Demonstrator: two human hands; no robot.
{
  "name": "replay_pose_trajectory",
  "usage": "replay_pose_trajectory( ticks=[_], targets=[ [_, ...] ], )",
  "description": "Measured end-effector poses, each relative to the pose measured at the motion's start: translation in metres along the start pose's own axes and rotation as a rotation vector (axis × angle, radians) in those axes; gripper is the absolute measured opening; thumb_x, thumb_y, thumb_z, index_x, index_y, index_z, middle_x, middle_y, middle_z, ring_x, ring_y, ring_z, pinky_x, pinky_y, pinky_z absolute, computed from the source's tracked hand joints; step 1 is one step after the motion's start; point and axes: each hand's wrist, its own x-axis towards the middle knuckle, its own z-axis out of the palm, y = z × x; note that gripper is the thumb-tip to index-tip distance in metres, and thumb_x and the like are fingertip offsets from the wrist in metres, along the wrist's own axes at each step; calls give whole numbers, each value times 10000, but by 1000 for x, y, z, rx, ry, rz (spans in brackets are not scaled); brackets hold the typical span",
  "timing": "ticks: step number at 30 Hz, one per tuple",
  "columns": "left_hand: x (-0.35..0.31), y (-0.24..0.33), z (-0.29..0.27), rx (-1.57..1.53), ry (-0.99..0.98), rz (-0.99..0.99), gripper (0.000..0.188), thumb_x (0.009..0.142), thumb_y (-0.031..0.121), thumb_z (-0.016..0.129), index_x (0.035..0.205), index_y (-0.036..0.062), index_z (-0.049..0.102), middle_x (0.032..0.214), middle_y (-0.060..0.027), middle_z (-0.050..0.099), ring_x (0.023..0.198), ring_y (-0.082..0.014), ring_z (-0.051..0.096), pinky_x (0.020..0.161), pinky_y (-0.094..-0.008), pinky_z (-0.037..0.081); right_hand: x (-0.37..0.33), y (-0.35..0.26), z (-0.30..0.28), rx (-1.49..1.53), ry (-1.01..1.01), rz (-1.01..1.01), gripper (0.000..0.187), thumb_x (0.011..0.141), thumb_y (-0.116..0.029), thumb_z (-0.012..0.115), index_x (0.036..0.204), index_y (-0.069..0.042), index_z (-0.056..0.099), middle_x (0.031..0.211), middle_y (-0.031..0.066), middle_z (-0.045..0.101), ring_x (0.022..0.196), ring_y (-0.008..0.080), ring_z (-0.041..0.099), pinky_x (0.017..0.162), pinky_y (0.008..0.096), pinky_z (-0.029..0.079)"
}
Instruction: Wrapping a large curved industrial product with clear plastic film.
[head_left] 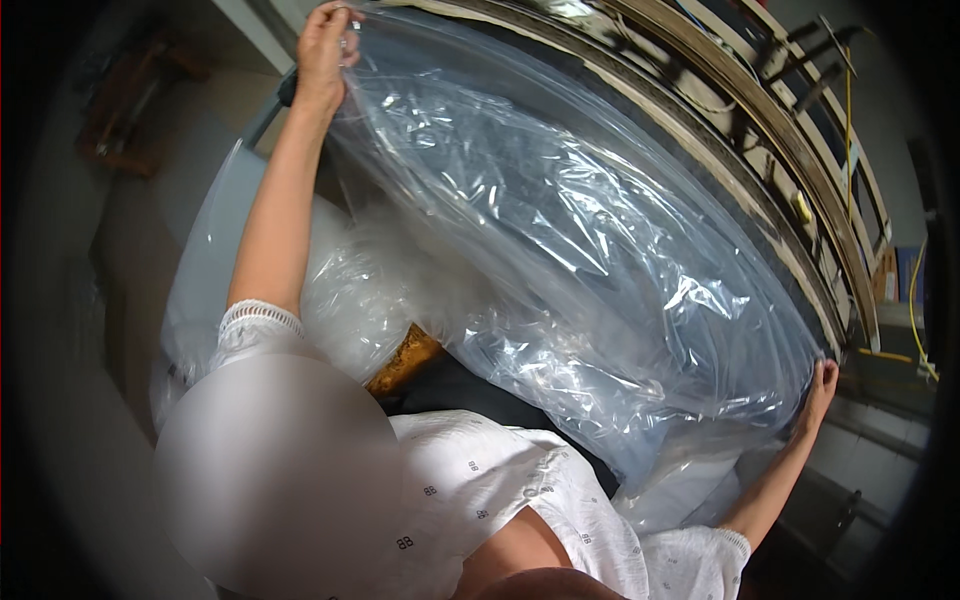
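Observation:
A large sheet of clear plastic film (pixel 560 200) spreads wide between my two outstretched arms, shiny and creased. At the far left, my left hand (pixel 325 50) pinches its edge between closed fingers. Over on the right, my right hand (pixel 822 388) is closed on the opposite corner of the film. More loose, bunched film lies near my body, below the stretched part. A brown, rough-looking patch (pixel 405 362) shows between the folds close to me; I cannot tell what it is.
A long frame with wooden rails (pixel 760 110) runs along the far side, past the film. A yellow cord (pixel 915 310) hangs at the right, near a blue box (pixel 908 272). On the far left, a reddish-brown object (pixel 140 110) stands on the floor, blurred.

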Motion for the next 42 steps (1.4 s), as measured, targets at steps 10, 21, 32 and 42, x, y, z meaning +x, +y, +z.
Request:
replay_pose_trajectory(
  ticks=[10, 21, 32, 42],
  targets=[
    [52, -38, -42, 294, 187, -198, 205, 838, 193, 559, 1017, 92, 560, 796, -27, 594, 561, -94, 477, 464, -238, 392, -42, -46, -28, -284, -277, 113, 225, 804, -243, 630, 869, -41, 554, 822, -13, 500, 759, 85, 446, 695, 208, 366],
    [155, 3, 0, 1552, -288, 905, 355, 826, 216, 546, 1152, 75, 551, 1118, -155, 563, 1044, -315, 516, 910, -378, 389, -90, -96, -9, 221, -312, -10, 220, 869, -308, 540, 812, -103, 482, 717, -70, 389, 670, 34, 343, 599, 183, 289],
    [-300, 73, 435, 228, -1071, 175, 248, 796, 180, 634, 971, 9, 592, 919, -52, 554, 769, -143, 538, 649, -258, 455, -125, -125, -34, 234, -163, -146, 168, 844, -236, 585, 837, -110, 474, 725, -82, 375, 669, 29, 364, 600, 181, 311],
    [-261, 101, 343, 204, -736, -159, 193, 846, 168, 600, 975, 27, 626, 811, 35, 517, 682, -36, 440, 599, -157, 331, -124, -75, -30, 172, 416, -1059, 163, 741, -58, 575, 902, -68, 596, 770, 98, 594, 722, 275, 593, 621, 328, 459]
  ],
)
